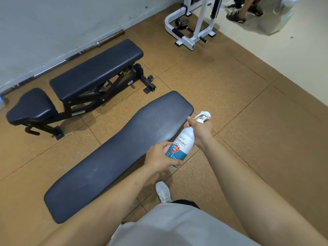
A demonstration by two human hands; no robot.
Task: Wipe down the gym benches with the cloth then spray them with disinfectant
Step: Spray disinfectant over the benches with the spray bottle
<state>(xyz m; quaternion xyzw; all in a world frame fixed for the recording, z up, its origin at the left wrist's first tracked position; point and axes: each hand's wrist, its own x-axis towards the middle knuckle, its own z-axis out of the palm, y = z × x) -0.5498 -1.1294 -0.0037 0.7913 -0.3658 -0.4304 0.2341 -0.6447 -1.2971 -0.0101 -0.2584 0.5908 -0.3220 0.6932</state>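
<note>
- The left hand (159,158) holds the lower body of the disinfectant spray bottle (181,144), its fingers curled round the blue-and-white label
- The right hand (200,128) grips the bottle's neck just under the white trigger head, fingers wrapped closed on it
- The bottle leans with its head tipped away from the person, and it hangs over the right edge of the near bench (115,157), toward that bench's far end
- The near bench is a long dark textured pad lying slantwise across the brown floor (230,86)
- The far bench (95,70), with a separate seat pad and a black frame, stands beyond it near the grey wall, well apart from the bottle
- A barbell (79,52) lies on the floor along the foot of the wall, behind the far bench
- A white machine frame (191,27) stands at the top of the view
- The person's white shoe (163,191) rests on the floor just beside the near bench, below the bottle
</note>
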